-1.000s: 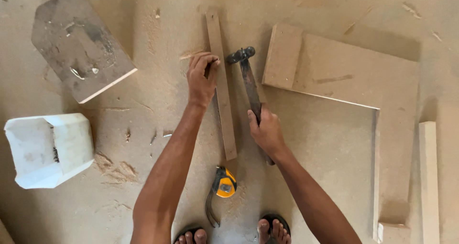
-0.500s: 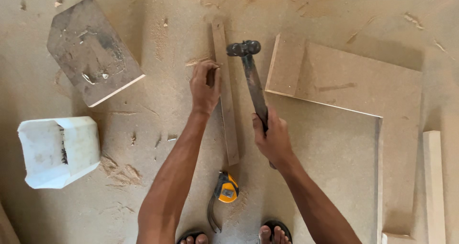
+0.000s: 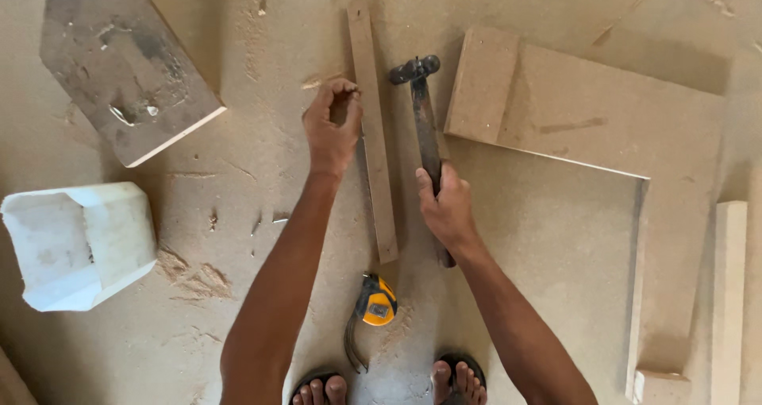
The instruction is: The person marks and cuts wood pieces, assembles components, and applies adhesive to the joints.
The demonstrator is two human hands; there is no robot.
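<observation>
- White plastic container (image 3: 79, 244), open at the top, sits on the dusty floor at the far left; its inside looks bare, though shadow hides part of it.
- Grey stained board offcut (image 3: 127, 63) with a pale cut edge lies flat above the container, apart from it.
- Left hand (image 3: 332, 127) is pinched almost closed beside the upper part of the long narrow wooden strip (image 3: 373, 127); the fingertips press together as if on something small, perhaps a nail, but I cannot tell what.
- The strip lies flat on the floor between the two hands, running away from the feet.
- Yellow and black tape measure (image 3: 375, 302) lies near the strip's close end, its strap trailing toward the sandalled feet (image 3: 389, 385).
- Right hand (image 3: 448, 206) is wrapped tight round the dark handle of a metal-headed hammer (image 3: 423, 119); the head is beside the strip's upper part, not touching it.
- Judging from this, the striking work is barely begun: no driven nails show on the strip.
- Large flat tan fibreboard panels (image 3: 603, 127) lie overlapped at the right, with a pale wooden batten (image 3: 729, 294) at the edge.
</observation>
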